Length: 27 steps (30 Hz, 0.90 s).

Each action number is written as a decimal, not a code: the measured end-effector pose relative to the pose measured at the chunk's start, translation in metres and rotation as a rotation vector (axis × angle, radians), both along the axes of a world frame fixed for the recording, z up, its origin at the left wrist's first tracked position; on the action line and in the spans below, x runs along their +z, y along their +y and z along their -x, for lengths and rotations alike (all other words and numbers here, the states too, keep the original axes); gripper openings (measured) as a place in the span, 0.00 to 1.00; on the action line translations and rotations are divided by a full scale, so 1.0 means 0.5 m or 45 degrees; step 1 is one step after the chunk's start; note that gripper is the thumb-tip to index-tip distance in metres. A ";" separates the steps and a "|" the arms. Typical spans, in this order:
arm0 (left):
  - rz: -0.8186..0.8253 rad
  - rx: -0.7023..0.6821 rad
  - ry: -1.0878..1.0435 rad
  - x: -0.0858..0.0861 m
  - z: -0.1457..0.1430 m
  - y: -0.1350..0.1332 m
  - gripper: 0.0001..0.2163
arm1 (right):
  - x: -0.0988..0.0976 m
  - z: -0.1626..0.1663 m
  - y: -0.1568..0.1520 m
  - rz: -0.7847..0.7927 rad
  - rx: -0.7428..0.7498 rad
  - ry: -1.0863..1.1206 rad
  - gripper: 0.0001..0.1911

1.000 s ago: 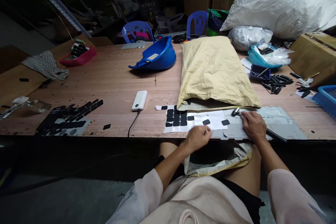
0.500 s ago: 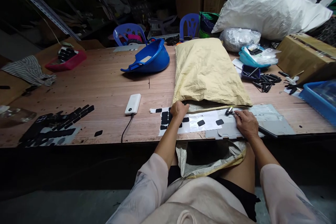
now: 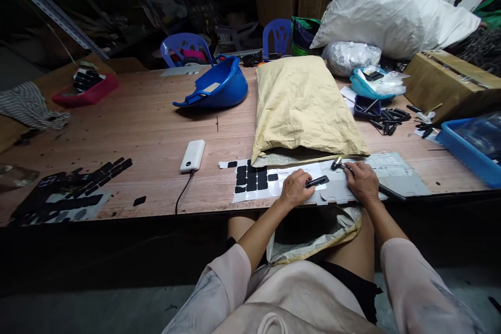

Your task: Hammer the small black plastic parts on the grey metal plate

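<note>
My left hand [image 3: 296, 188] is closed around a slim black piece [image 3: 316, 181], low over the white sheet at the table's front edge. My right hand [image 3: 362, 182] grips a small hammer near its head [image 3: 336, 163]; the dark handle [image 3: 392, 192] sticks out to the right below the hand. Black rounded-square pads [image 3: 257, 178] lie in rows on the white backing sheet [image 3: 245, 197], left of my left hand. Beneath my right hand is a grey flat board [image 3: 407, 180]. A full yellow sack [image 3: 309, 104] lies just behind, its mouth facing me.
An open sack [image 3: 332, 246] rests on my lap below the table edge. Further left are a white power bank [image 3: 193, 156] with a cable and a blue scoop-shaped basin [image 3: 223, 86]. At right stand a blue tray [image 3: 465, 148], a cardboard box [image 3: 438, 83] and loose black pieces [image 3: 391, 120].
My left hand has moved from the yellow sack's mouth down and right, and now holds a slim black piece. My right hand keeps the hammer in about the same place. The view has shifted slightly.
</note>
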<state>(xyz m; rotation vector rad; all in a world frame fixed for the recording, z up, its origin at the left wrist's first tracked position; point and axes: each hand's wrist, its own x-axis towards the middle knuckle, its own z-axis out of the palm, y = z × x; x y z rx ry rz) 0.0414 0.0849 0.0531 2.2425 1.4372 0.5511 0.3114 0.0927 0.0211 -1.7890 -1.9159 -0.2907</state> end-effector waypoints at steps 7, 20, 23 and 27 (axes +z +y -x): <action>0.060 0.064 -0.099 -0.021 -0.009 0.011 0.07 | -0.002 -0.002 -0.001 0.013 -0.001 -0.016 0.15; 0.146 0.091 -0.166 -0.018 -0.018 0.014 0.09 | 0.064 0.070 -0.062 -0.030 0.222 0.368 0.18; 0.146 0.082 -0.145 -0.020 -0.019 0.015 0.10 | 0.067 0.103 -0.099 0.057 0.341 0.439 0.17; 0.151 0.079 -0.128 -0.022 -0.019 0.016 0.09 | 0.058 0.119 -0.126 0.065 0.373 0.400 0.16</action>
